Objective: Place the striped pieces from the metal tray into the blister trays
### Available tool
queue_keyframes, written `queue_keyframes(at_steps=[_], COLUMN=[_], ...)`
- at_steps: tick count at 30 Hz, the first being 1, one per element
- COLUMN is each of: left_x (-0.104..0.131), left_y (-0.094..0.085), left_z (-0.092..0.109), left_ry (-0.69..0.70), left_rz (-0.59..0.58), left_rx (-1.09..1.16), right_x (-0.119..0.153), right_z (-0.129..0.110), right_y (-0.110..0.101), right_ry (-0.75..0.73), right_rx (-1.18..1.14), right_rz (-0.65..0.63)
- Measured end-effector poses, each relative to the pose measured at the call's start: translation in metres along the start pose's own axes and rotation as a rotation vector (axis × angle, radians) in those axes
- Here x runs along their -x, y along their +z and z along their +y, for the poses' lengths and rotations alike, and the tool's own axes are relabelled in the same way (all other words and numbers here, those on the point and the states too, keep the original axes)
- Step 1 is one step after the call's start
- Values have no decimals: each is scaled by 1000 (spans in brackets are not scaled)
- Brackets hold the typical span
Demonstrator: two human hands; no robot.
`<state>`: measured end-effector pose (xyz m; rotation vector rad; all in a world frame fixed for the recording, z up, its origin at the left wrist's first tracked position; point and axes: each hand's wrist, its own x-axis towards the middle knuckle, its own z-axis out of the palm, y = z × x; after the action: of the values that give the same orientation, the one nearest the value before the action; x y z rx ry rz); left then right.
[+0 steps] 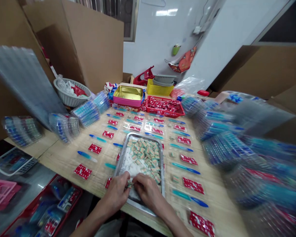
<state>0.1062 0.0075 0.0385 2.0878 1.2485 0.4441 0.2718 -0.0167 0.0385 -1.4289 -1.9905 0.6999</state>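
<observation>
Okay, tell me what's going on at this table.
A person's left hand and right hand meet over the near end of a metal tray, with something small at their fingertips; which hand grips it is unclear. The tray holds many small tan-and-green pieces and some white material. Around it, pens and red packets lie in rows. More red packets fill a red basket at the back.

Small packing workshop, identified by a wooden worktable (66, 164) on which red packets (83, 171) and blue-tipped pens (86, 156) are laid out in rows. Stacked plastic trays (219, 148) and large cardboard boxes (96, 46) are also seen.
</observation>
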Motion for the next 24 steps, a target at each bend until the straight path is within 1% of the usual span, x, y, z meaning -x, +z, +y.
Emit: queue_keyframes(at_steps=[5, 10, 13, 15, 17, 19, 21, 24], left_x=[0, 0, 0, 1, 0, -2, -7, -13], left_y=[-2, 0, 2, 2, 1, -2, -4, -3], left_z=[3, 2, 0, 0, 1, 1, -1, -9], left_ry=[-6, -24, -44, -52, -68, -92, -120, -114], left_rz=[-15, -34, -48, -46, -49, -64, -89, -108], left_rx=[-49, -61, -60, -48, -24, -16, -21, -7], right_x=[5, 6, 6, 6, 7, 6, 0, -23], right_z=[-6, -7, -5, -1, 4, 10, 15, 19], right_y=[2, 8, 12, 14, 14, 11, 2, -20], right_ry=[-15, -62, -101, -125, -146, -150, -122, -26], right_rx=[64, 181, 232, 253, 223, 161, 97, -52], right_rz=[-33, -19, -24, -3, 24, 47, 48, 35])
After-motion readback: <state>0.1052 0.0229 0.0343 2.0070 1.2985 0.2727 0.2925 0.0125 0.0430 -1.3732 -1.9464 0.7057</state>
